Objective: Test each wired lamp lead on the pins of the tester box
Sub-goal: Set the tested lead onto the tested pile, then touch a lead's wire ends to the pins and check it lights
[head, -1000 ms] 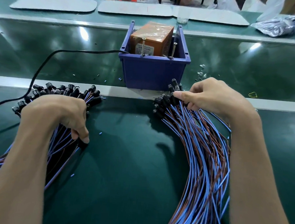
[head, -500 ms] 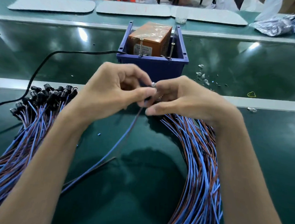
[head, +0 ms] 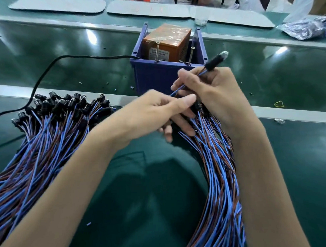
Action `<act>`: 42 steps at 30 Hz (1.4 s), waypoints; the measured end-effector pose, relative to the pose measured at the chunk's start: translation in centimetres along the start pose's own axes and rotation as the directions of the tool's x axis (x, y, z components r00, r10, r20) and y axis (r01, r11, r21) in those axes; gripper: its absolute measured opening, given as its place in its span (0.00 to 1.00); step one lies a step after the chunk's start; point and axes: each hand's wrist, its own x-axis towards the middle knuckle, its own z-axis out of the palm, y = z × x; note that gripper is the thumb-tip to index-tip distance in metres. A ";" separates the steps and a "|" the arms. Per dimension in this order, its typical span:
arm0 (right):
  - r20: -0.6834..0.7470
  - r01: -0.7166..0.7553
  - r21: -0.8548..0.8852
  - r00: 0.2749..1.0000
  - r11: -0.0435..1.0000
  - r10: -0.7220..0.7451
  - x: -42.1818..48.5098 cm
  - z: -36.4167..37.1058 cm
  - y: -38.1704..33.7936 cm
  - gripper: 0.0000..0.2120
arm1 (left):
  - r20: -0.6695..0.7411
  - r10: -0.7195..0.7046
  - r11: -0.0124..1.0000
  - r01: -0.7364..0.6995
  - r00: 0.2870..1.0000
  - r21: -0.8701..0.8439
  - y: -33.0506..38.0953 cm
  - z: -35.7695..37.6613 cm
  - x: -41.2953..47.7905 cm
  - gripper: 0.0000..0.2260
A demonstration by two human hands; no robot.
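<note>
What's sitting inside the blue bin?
An orange-brown tester box wrapped in clear film sits in the blue bin, with two upright screw pins at its front and a black cable entering from the left. The bin's front wall hides the box's base and the floor.

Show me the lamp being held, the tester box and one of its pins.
Lamp (head: 214, 61): head view, on its black holder.
Tester box (head: 167, 36): head view, on its orange top.
Pin (head: 157, 52): head view, mid-shaft of the left one.

A glossy green bench (head: 49, 49) shows bright light reflections, crossed by pale rails (head: 10, 90), grey mats (head: 57, 4) beyond.
</note>
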 end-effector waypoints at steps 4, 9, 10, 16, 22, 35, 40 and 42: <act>-0.093 0.015 0.187 0.996 0.982 0.003 -0.1 -0.1 -0.8 0.21 | -0.113 -0.152 0.971 0.126 0.982 -0.204 -0.3 1.7 1.0 0.16; -0.242 0.063 0.334 0.970 0.941 0.021 -0.3 -0.7 -1.2 0.25 | -0.227 -0.238 0.769 0.040 0.944 -0.638 -0.2 2.2 1.6 0.14; -0.260 0.069 0.376 0.965 0.924 0.034 -0.2 -1.0 -1.2 0.24 | -0.261 -0.248 0.729 0.002 0.933 -0.685 -0.2 2.1 1.6 0.13; -0.275 0.072 0.532 0.957 0.844 0.092 -0.2 -2.5 -1.1 0.22 | -0.458 -0.230 0.642 -0.220 0.858 -0.734 -0.1 1.0 1.3 0.07; -0.286 0.073 0.612 0.949 0.788 0.133 0.0 -3.0 -0.9 0.22 | -0.597 -0.233 0.647 -0.337 0.767 -0.684 -0.2 0.2 1.1 0.06; -0.277 0.005 0.607 0.939 0.795 0.206 0.3 -3.4 -0.5 0.20 | -0.631 -0.159 0.784 -0.291 0.759 -0.548 -1.6 -1.5 1.5 0.03; -0.212 -0.070 0.411 0.962 0.909 0.170 0.1 -3.3 0.1 0.13 | -0.519 -0.048 0.924 -0.159 0.853 -0.347 -1.8 -0.3 1.6 0.01; -0.171 -0.090 0.273 0.975 0.958 0.141 0.0 -3.0 0.3 0.08 | -0.469 0.000 0.953 -0.142 0.883 -0.267 -1.9 0.2 1.5 0.02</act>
